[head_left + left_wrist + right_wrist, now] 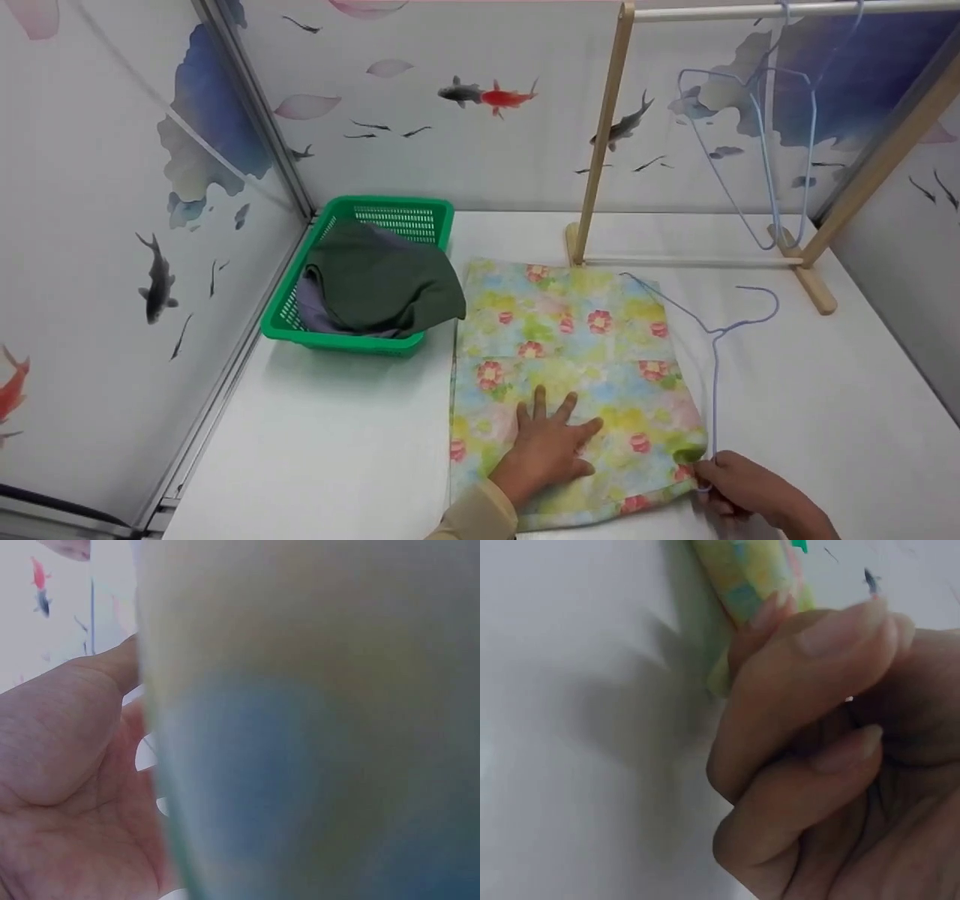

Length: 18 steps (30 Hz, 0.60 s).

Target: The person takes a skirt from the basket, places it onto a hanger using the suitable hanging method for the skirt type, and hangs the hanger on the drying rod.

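Observation:
A floral cloth, folded flat into a rough rectangle, lies on the white table. My left hand rests on its lower half with the fingers spread. A purple wire hanger lies along the cloth's right side, hook toward the rack; part of its frame is hidden at the cloth. At the cloth's lower right corner, my right hand pinches the hanger's lower end beside the cloth edge. Curled fingers show in the right wrist view. Blurred cloth fills most of the left wrist view.
A green basket holding dark green cloth and purple cloth stands at the back left. Behind the floral cloth is a wooden rack with several wire hangers on its rail. Printed panels enclose the table.

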{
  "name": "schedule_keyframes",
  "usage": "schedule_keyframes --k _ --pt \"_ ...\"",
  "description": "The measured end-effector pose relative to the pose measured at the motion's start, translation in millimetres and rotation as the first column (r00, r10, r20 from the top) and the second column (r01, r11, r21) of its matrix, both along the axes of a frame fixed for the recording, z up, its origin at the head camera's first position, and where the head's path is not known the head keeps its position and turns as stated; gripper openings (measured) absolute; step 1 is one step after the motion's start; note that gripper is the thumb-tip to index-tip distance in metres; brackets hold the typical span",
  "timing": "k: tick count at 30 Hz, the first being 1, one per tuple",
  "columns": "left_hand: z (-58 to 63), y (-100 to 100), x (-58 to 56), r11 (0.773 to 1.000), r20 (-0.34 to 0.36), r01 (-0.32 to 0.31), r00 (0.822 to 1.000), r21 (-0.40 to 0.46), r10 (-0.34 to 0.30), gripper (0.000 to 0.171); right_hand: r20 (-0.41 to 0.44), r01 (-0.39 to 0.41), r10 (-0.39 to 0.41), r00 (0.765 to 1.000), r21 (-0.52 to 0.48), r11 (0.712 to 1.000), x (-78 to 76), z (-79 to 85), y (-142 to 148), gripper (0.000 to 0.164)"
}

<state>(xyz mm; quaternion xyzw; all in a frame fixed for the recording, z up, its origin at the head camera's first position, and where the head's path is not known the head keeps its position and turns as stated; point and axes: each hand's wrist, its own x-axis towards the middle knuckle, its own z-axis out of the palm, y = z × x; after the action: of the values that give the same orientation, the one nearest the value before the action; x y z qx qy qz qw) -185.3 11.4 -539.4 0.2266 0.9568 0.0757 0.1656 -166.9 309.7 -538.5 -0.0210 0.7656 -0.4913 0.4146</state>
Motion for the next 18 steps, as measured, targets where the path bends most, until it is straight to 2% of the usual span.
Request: schedule_keyframes --k 2,4,6,9,13,18 --pt "0.5 -0.4 0.4 1.000 -0.003 0.001 1.000 -0.001 -0.001 0.065 -0.049 0.022 -0.018 0.999 0.069 0.997 -0.8 2.3 -8.2 0.037" --pt "0.8 0.0 0.7 1.000 -0.015 0.002 1.000 -0.011 -0.002 0.065 -0.109 0.062 -0.042 0.993 0.180 0.982 1.1 7.5 -16.6 0.037" --pt "0.8 1.0 1.1 1.000 -0.032 0.004 0.999 -0.027 -0.005 0.066 -0.175 0.103 -0.050 0.983 0.307 0.946 4.9 14.3 -23.6 0.040" --pt "0.2 1.8 1.3 0.999 -0.047 0.002 0.999 -0.049 -0.004 0.066 -0.225 0.136 -0.028 0.974 0.477 0.868 11.9 24.8 -30.9 0.043" --pt "-0.4 1.4 1.1 0.999 -0.042 -0.001 0.999 -0.053 -0.001 0.065 -0.218 0.098 0.039 0.975 0.582 0.807 21.7 32.0 -35.9 0.045" --pt "-1.0 -0.1 1.1 0.999 -0.035 0.009 0.999 -0.045 -0.010 0.064 -0.192 0.053 0.095 0.977 0.646 0.761 31.4 24.7 -44.0 0.049"
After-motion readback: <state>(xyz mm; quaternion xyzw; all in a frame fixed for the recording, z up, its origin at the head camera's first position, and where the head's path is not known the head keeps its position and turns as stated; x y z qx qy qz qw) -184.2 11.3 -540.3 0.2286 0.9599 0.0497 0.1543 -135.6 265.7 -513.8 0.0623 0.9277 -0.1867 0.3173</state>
